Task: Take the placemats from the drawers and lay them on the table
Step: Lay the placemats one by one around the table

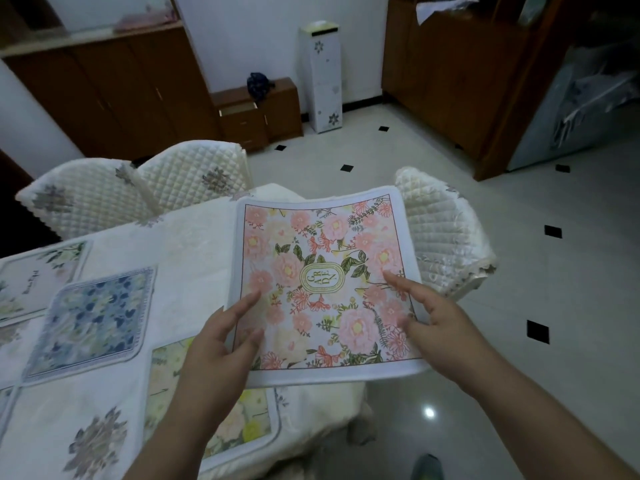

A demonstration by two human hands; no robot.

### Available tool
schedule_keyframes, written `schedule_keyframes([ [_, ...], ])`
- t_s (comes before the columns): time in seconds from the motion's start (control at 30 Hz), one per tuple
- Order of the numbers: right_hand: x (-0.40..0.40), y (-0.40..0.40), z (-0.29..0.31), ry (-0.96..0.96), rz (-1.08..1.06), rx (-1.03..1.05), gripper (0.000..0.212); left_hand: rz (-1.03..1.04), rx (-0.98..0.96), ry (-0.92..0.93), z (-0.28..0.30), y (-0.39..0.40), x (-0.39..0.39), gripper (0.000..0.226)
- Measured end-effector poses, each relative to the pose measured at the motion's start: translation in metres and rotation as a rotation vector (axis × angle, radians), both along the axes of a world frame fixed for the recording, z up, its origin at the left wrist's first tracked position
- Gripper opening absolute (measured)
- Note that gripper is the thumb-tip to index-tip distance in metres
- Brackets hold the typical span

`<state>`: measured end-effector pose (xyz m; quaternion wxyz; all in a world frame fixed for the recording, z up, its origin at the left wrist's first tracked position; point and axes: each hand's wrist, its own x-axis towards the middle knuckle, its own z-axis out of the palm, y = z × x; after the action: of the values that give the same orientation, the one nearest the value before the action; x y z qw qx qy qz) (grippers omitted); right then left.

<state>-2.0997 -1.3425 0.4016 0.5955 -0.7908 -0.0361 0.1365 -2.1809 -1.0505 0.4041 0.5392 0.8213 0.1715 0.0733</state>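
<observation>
Two hands rest with straight fingers on the pink placemat (325,285): left hand (221,337) at its near-left edge, right hand (436,317) at its near-right. Its long axis runs away from the person, over the counter (194,237) corner. Cabinets line a tiled floor (519,341).

The bench (194,237) wears a cream embroidered cloth — left of the grip lies a blue floral square placemat (91,320), a pale green-leafed one (38,275) beyond it, a yellow floral one (242,420) beneath the grip.
</observation>
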Motion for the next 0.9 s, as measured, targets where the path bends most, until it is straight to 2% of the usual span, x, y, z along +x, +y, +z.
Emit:
schedule_keyframes([
  [0.43,0.094,-0.184,0.027,-0.008,-0.045,-0.091,0.061,-0.008,-0.042,-0.063,0.007,-0.187,0.107,0.049],
  [0.9,0.191,-0.283,0.024,-0.011,-0.191,-0.227,0.059,-0.183,-0.132,-0.059,-0.005,-0.283,0.251,0.043],
])
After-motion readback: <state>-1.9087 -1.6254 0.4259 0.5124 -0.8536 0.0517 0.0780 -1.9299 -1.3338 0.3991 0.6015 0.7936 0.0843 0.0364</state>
